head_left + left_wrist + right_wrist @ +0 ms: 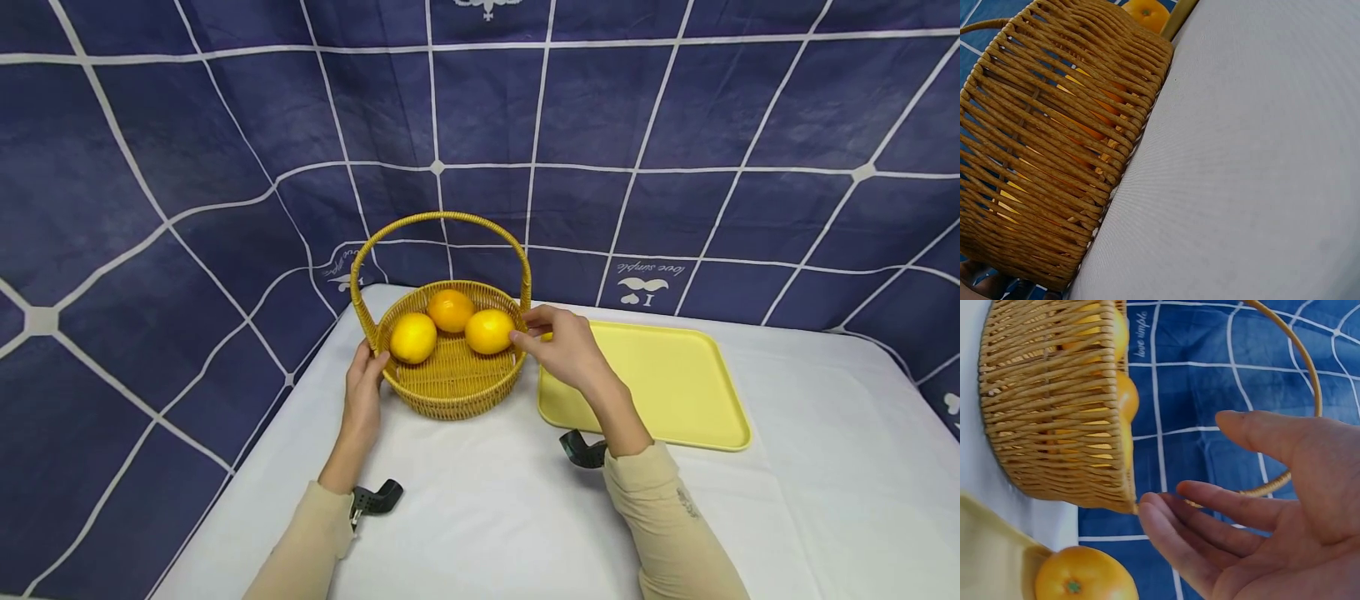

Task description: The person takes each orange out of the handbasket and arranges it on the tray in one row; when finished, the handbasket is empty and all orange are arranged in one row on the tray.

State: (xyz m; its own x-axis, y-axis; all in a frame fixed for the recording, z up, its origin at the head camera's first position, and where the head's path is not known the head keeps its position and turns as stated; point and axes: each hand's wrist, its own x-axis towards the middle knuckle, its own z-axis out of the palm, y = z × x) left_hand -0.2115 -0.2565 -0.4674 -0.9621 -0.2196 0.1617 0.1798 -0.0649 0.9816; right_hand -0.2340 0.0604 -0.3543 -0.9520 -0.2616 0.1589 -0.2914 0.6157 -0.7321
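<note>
A round wicker basket with a tall hoop handle stands on the table. Inside lie an orange at the back and two yellow, lemon-like fruits, one at the left and one at the right. My left hand grips the basket's left rim, thumb on the rim, fingers outside. Beside the right rim, near the handle's foot, is my right hand. Its fingers are loosely extended with nothing between them; whether they touch the rim I cannot tell.
Right of the basket lies a yellow tray, partly behind my right hand. Another orange sits at the tray, mostly hidden in the head view. A white cloth covers the table; a blue checked curtain hangs behind and at the left.
</note>
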